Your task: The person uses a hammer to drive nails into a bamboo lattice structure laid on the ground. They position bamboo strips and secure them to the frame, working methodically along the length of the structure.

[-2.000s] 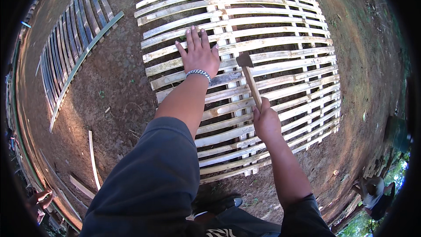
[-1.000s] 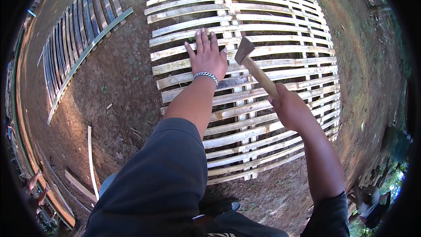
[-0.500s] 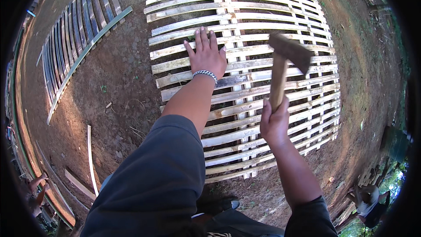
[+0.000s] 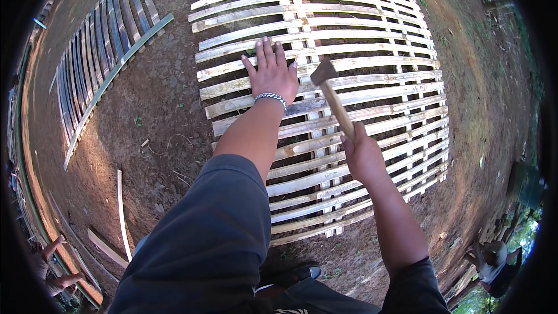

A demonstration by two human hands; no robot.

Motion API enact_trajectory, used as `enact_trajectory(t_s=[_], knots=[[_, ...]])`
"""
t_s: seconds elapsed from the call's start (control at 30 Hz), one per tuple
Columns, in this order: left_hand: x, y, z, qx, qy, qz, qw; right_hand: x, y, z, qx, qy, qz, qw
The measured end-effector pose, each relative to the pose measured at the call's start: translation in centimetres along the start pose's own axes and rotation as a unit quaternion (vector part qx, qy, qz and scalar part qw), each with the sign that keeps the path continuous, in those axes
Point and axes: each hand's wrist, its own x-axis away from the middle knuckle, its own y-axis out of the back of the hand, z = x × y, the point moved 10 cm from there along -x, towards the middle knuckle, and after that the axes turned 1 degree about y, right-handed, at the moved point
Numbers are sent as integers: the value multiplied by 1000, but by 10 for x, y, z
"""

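My left hand [image 4: 273, 75] lies flat with spread fingers on the pale slats of a large bamboo lattice [image 4: 354, 113], near its left side. A chain bracelet [image 4: 271, 98] circles that wrist. My right hand [image 4: 364, 154] is closed round the wooden handle of a hammer [image 4: 337, 104]. Its dark metal head is just right of my left hand, over the slats by a cross strip; whether it touches them I cannot tell. The lattice has many light strips running across several lengthwise ones, and it rests on the ground.
A smaller panel of darker slats [image 4: 104, 46] lies at the left, with a long greenish strip [image 4: 119, 70] along its edge. Loose strips [image 4: 122, 215] lie on bare soil at the lower left. Other people are at the lower left [image 4: 55, 264] and lower right [image 4: 494, 267] edges.
The hammer has swung down and to the left, its head moving from the right toward my left hand. My left hand stays in place on the slats.
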Motion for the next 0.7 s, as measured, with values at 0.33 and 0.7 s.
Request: enact_trajectory(t_s=[0.33, 0.7], knots=[[1, 2, -10, -3, -5, 25, 1000, -36, -25, -32, 27, -47, -53, 997], [-2, 2, -7, 3, -13, 8, 1000, -35, -25, -33, 8, -78, -9, 997]])
